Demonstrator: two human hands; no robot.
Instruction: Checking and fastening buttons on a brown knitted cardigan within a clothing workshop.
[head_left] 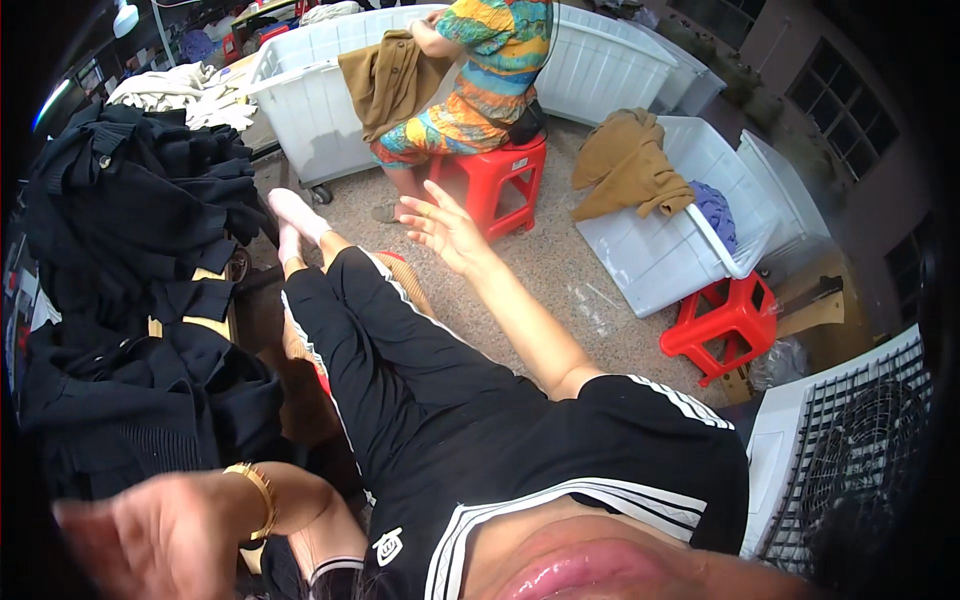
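Observation:
My right hand [445, 232] is stretched out over the floor, open with its fingers spread and nothing in it. At the lower left, my left hand [165, 535] is raised close up, with a gold bracelet [262, 500] on its wrist. Motion blurs its fingers, so whether they are apart or closed cannot be told. Nearest to it lies a pile of dark knit garments [150, 405] with ribbed edges. Beyond that sits a taller heap of dark knitwear [135, 200], where a button shows. My legs in black trousers [400, 350] reach forward between the heap and the floor.
Ahead, a co-worker in patterned clothes [500, 70] sits on a red stool [500, 190], handling a brown buttoned garment [390, 80] beside a white bin [310, 125]. Brown garments [635, 165] hang over another white bin [650, 255], near a second red stool [722, 325]. A grille-fronted machine [850, 450] stands right.

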